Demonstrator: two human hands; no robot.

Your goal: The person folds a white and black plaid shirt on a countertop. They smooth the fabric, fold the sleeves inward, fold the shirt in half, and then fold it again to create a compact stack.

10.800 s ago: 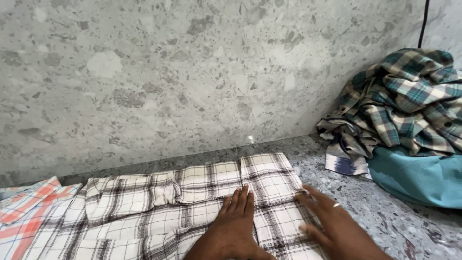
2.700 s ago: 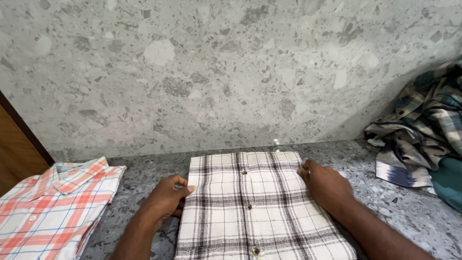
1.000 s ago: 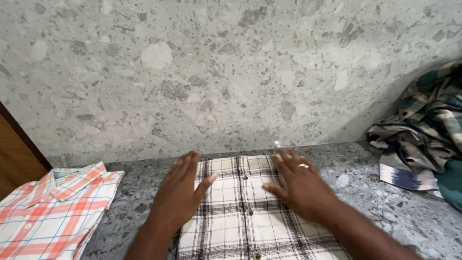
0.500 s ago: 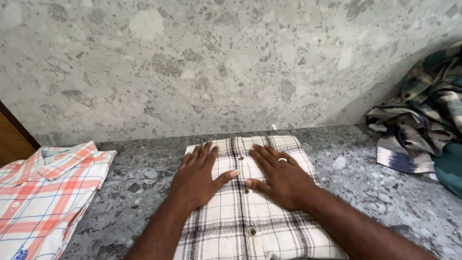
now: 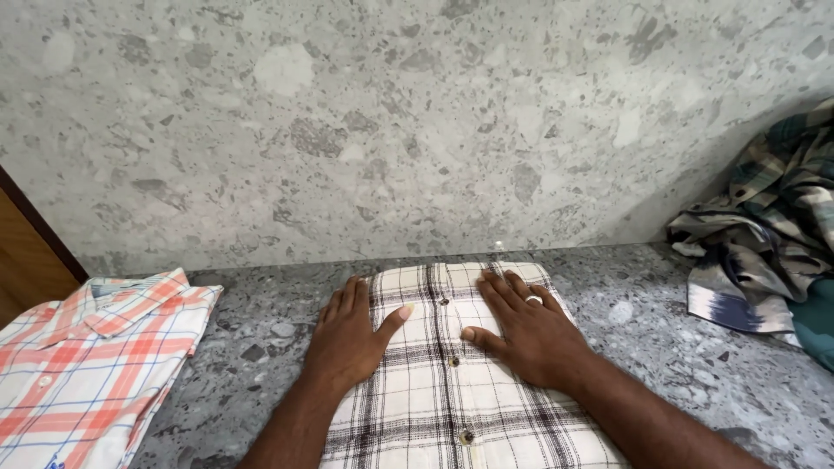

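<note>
folded white checked shirt [image 5: 460,382], lower centre of the frame, button placket up, lying on the grey speckled counter [image 5: 660,347]. left hand [image 5: 352,334] and right hand [image 5: 526,326] lie open and flat on it, palms down, fingers spread toward the wall, pressing the fold flat; neither grips. orange checked shirt [image 5: 87,365] lies folded at lower left; heap of unfolded clothes [image 5: 764,226] at right edge.

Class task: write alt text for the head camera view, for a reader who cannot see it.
Two hands, left and right, press flat on a folded black-and-white checked shirt on a grey speckled counter. A folded orange checked shirt lies to the left, and a heap of clothes sits at right.
</note>
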